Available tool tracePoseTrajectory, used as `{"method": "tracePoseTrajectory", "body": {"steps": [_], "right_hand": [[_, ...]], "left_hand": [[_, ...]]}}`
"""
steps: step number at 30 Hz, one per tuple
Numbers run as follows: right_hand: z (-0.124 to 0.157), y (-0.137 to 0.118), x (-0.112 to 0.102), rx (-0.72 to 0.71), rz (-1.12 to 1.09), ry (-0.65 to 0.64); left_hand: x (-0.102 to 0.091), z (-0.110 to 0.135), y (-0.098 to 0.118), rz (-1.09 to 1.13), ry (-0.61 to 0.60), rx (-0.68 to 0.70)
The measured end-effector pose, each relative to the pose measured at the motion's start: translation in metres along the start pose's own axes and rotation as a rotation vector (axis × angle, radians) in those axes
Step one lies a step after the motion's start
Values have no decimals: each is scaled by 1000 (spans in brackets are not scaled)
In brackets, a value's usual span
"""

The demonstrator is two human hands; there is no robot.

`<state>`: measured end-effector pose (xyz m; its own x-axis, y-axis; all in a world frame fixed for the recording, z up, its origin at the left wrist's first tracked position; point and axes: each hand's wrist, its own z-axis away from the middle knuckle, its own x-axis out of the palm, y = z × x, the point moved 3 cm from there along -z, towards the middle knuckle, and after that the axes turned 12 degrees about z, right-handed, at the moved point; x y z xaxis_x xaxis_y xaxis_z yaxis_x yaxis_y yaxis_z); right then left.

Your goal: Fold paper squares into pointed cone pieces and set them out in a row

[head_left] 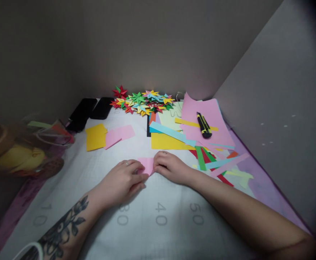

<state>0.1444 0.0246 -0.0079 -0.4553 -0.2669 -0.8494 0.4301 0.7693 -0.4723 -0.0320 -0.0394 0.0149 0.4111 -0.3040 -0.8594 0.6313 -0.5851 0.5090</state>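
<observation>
Pink paper (148,164), head view: lies on the white mat (174,238), between my hands. My left hand (129,177) touches its left part, fingers slightly apart; my right hand (167,167), fingers bunched together, meets its right edge. Whether either pinches it, I cannot tell. Farther left: yellow squares (96,138). Far side: paper stars (138,97). Farther right: a cutter (204,126); nearer, coloured strips (200,158).
</observation>
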Motion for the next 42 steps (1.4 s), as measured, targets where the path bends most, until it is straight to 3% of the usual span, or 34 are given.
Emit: {"method": "tracePoseTrajectory", "body": {"steps": [4,16,29,37,42], "right_hand": [[0,-1,-2,-7,-10,-8],[5,8,-5,-90,44,18],[-6,5,6,228,69,69],[-6,5,9,254,110,78],[-5,5,10,260,126,71]], "left_hand": [[8,5,8,-86,64,-37],[23,2,13,-176,85,-51],[30,-2,23,-238,44,-113],[28,-3,22,-49,87,-155],[29,-4,21,-52,95,-148]]}}
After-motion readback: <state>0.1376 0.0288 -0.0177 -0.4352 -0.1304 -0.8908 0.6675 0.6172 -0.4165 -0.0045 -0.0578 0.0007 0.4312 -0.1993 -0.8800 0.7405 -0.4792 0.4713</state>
